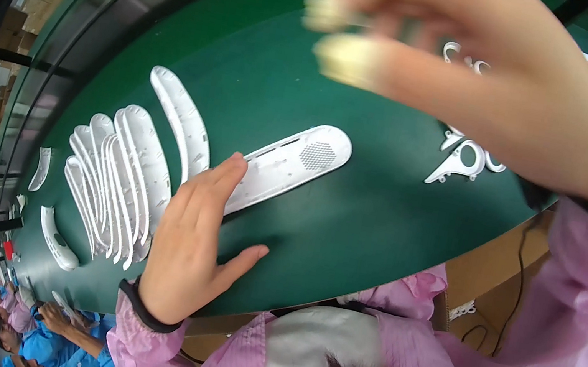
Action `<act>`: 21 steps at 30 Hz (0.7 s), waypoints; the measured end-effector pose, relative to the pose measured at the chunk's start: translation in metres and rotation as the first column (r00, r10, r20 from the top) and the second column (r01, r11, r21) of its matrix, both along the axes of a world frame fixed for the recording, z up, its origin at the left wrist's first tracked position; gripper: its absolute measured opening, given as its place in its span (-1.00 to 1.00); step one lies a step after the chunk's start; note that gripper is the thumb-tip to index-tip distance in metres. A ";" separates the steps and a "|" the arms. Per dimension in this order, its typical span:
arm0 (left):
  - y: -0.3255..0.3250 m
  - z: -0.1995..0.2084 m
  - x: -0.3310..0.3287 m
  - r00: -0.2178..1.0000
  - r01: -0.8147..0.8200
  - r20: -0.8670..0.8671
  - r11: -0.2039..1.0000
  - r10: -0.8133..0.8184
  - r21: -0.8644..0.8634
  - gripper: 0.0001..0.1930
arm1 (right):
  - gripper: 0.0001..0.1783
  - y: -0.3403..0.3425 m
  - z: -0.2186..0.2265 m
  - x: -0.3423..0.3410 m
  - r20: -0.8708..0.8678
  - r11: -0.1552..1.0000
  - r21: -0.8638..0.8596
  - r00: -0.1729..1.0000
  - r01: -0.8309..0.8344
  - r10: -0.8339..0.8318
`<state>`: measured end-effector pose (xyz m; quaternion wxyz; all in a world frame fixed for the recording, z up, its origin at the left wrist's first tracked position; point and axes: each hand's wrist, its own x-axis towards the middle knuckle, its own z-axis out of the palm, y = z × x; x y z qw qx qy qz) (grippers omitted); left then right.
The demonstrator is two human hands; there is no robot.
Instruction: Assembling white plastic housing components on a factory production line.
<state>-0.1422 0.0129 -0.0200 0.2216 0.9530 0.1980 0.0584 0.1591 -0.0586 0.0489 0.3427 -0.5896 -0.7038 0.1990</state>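
Flatly, the left hand (188, 236) lies palm down, fingers straight and together, thumb spread wide, its fingertips over the left end of a white perforated plastic shell (285, 168) midway along the green bench (354, 240). Raised above the bench, wrist bent inward, the blurred right hand (467, 80) has cream finger cots (350, 59) on thumb and forefinger, tips parted; whether anything sits behind them, I cannot tell. Ring-ended white parts (460, 165) lie toward the bench's near edge, at right.

Two hands (188, 244) (487, 99), one perforated white shell (284, 169), two yellow finger covers (350, 59) (325, 10)
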 end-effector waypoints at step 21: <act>-0.002 -0.031 0.042 0.990 0.067 -0.110 0.985 -0.085 -0.157 -0.24 | -0.72 -0.136 -0.099 0.039 0.573 0.969 -0.042 0.801 0.242 -0.175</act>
